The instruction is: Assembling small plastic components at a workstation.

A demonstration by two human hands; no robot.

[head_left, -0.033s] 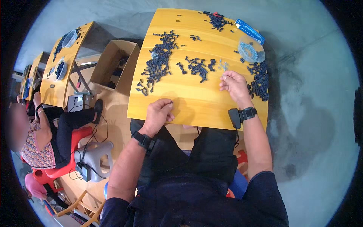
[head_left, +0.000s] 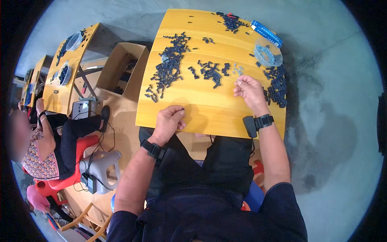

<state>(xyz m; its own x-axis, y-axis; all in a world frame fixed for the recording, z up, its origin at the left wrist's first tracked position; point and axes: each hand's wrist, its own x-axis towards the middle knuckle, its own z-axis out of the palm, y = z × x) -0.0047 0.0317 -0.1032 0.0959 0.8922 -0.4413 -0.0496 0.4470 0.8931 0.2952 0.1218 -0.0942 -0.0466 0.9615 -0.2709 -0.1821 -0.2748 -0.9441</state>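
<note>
My left hand (head_left: 169, 120) is closed in a pinch above the table's near edge, a small black piece (head_left: 183, 109) showing at its fingertips. Further right, my right hand (head_left: 250, 90) pinches thumb against forefinger; whatever lies between them is too small to name. Just beyond it is a little cluster of small silvery pieces (head_left: 238, 69). Short black parts (head_left: 211, 72) lie loosely at mid-table. A larger heap of such black parts (head_left: 171, 60) spreads along the left side, and another heap (head_left: 276, 86) sits by the right edge.
A clear plastic tub (head_left: 268, 54) with silvery pieces stands at the far right of the yellow table (head_left: 201, 117), beside a blue box (head_left: 266, 34). More black parts (head_left: 232, 24) lie at the far edge. An open carton (head_left: 135, 74) stands left; a seated person (head_left: 44, 149) works beyond.
</note>
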